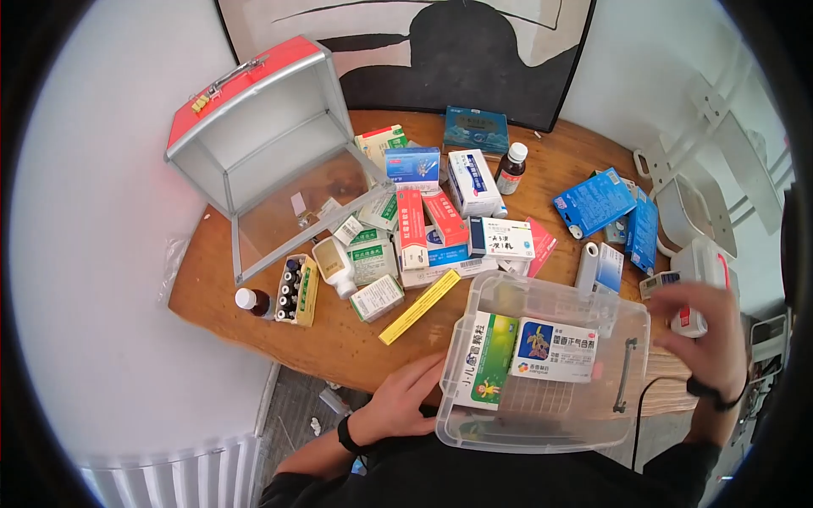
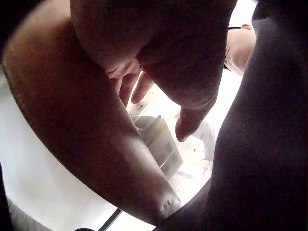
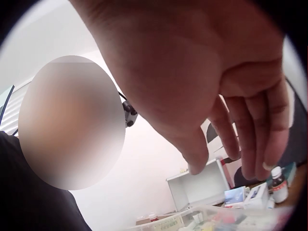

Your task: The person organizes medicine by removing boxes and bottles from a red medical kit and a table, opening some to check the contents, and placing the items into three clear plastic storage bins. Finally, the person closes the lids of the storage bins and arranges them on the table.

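Observation:
A clear plastic bin (image 1: pixel 550 436) stands at the table's front edge, close to the person's body. Inside lie a green and white medicine box (image 1: pixel 489 360) and a white medicine box (image 1: pixel 555 351) with a blue picture panel. My left hand (image 1: pixel 396 405) is at the bin's left side, its fingers reaching along the wall and partly hidden behind it. To the bin's right, my right hand (image 1: pixel 707 334) is raised near the end with the grey handle (image 1: pixel 625 375). In the right wrist view the fingers of that right hand (image 3: pixel 240 96) hang loosely extended, with nothing in them.
Many medicine boxes, such as a red one (image 1: pixel 412 229) and a yellow one (image 1: pixel 420 306), crowd the table. An open red-lidded case (image 1: pixel 246 140) stands at the back left. Brown bottles (image 1: pixel 511 168) and blue boxes (image 1: pixel 595 203) lie further right, near a white chair (image 1: pixel 720 135).

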Available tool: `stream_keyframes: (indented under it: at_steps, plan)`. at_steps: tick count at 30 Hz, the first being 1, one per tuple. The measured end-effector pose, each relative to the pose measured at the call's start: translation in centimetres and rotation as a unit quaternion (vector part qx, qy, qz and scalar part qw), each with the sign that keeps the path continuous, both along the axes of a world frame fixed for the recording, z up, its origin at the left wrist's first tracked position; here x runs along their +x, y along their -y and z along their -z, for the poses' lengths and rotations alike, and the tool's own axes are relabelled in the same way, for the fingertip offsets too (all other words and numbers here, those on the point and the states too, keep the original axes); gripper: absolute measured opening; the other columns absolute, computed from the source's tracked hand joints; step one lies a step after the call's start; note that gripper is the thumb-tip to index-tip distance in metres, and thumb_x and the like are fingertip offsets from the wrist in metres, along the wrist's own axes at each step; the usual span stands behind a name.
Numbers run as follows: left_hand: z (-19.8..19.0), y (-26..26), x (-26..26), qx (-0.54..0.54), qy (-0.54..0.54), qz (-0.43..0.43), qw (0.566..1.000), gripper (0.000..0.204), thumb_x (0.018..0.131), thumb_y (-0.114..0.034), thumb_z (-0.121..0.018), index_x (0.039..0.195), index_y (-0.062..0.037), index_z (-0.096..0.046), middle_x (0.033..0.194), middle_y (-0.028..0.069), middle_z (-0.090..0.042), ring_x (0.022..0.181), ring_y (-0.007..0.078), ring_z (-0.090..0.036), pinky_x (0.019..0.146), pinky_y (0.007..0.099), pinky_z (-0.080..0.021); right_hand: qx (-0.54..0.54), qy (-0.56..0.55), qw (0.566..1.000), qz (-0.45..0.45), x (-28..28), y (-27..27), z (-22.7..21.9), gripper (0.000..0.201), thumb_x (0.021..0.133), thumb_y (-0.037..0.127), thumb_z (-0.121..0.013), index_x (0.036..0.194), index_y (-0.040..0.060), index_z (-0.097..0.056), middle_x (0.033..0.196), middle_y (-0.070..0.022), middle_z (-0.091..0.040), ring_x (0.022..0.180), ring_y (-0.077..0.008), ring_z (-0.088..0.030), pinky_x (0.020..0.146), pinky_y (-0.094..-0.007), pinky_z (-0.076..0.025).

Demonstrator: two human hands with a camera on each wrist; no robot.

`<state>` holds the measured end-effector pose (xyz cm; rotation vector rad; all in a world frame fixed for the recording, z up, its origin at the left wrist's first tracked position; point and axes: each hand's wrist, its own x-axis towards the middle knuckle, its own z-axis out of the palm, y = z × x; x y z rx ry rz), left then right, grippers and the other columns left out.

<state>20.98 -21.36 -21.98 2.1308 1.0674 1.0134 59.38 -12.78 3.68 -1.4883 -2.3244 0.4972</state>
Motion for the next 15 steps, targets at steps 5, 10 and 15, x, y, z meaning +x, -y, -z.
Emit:
stream_keyframes:
  at_steps: [5, 10, 15]
  plan:
    - [-0.7, -0.1, 0.1, 0.019, -0.006, -0.017, 1.0, 0.088, 0.083, -0.04, -0.096, 0.149, 0.0041, -0.059, 0.136, 0.0259, -0.069, 0.117, 0.0419, -0.074, 0.098, 0.0443, -0.063, 0.096, -0.125, 0.986, 0.061, 5.7, 7.1, 8.3, 0.058, 0.086, 0.048, -0.089, 0.114, -0.001, -0.074, 0.109, -0.0178, -0.078, 0.101, -0.0349, -0.074, 0.091, -0.0449, -0.058]
    - [-1.8, 0.0, -0.1, -0.085, -0.045, 0.026, 0.995, 0.09, 0.088, -0.042, -0.092, 0.157, 0.0024, -0.053, 0.154, 0.0265, -0.057, 0.14, 0.0432, -0.06, 0.117, 0.0469, -0.051, 0.13, -0.199, 0.97, 0.06, 7.3, 10.6, 14.5, 0.073, 0.094, 0.063, -0.081, 0.124, -0.0027, -0.07, 0.122, -0.0255, -0.073, 0.115, -0.0406, -0.07, 0.103, -0.052, -0.053]
    - [-3.7, 0.0, -0.1, -0.167, -0.082, 0.038, 0.982, 0.091, 0.091, -0.049, -0.087, 0.158, 0.0002, -0.052, 0.157, 0.0261, -0.055, 0.147, 0.0436, -0.054, 0.123, 0.0484, -0.044, 0.156, -0.204, 0.965, 0.052, 7.1, 11.5, 17.0, 0.076, 0.093, 0.068, -0.079, 0.124, -0.0008, -0.071, 0.13, -0.0289, -0.07, 0.119, -0.047, -0.07, 0.101, -0.0557, -0.056]
